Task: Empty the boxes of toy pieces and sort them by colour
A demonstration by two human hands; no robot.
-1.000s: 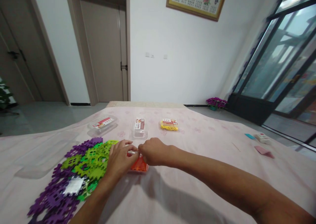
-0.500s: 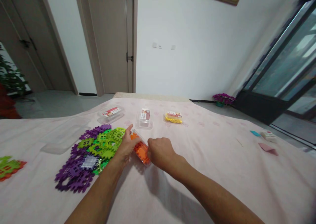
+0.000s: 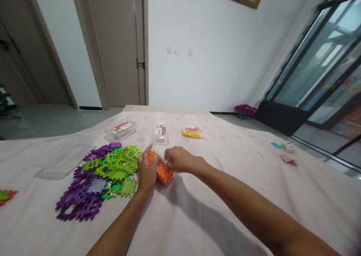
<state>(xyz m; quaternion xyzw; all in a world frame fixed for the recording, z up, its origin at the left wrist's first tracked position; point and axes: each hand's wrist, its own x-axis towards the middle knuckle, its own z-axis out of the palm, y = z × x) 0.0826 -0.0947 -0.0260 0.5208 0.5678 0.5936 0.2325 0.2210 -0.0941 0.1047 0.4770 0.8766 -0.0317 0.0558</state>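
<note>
At the left edge of the frame you have a few green and red pieces (image 3: pixel 7 196), cut off from view. Right of them, left of centre, lies a large clear container (image 3: pixel 62 158), then a heap of purple pieces (image 3: pixel 81 197) and lime-green pieces (image 3: pixel 121 164), with a pale lattice piece (image 3: pixel 97 187) on top. Above the heap sits a labelled clear box (image 3: pixel 120 130).

Your left hand (image 3: pixel 148 170), just left of the frame's centre, is half open, fingers pointing up the frame, against the left side of a small clear box (image 3: pixel 167 183); you can't tell how firmly it grips. That box, tilted slantwise at mid-frame, holds orange pieces (image 3: pixel 164 171). Your right hand (image 3: pixel 180 160) is curled closed at its upper right edge, seemingly pinching the rim; the exact contact is too small to make out. A second labelled box (image 3: pixel 160 134) stands above, and a box of yellow pieces (image 3: pixel 192 132) lies right of it.

The step in hand looks like working the rim of the orange box. Your next move would call for a steady left hand, and an even right-hand pull or press along that edge, without tipping the pieces.
</note>
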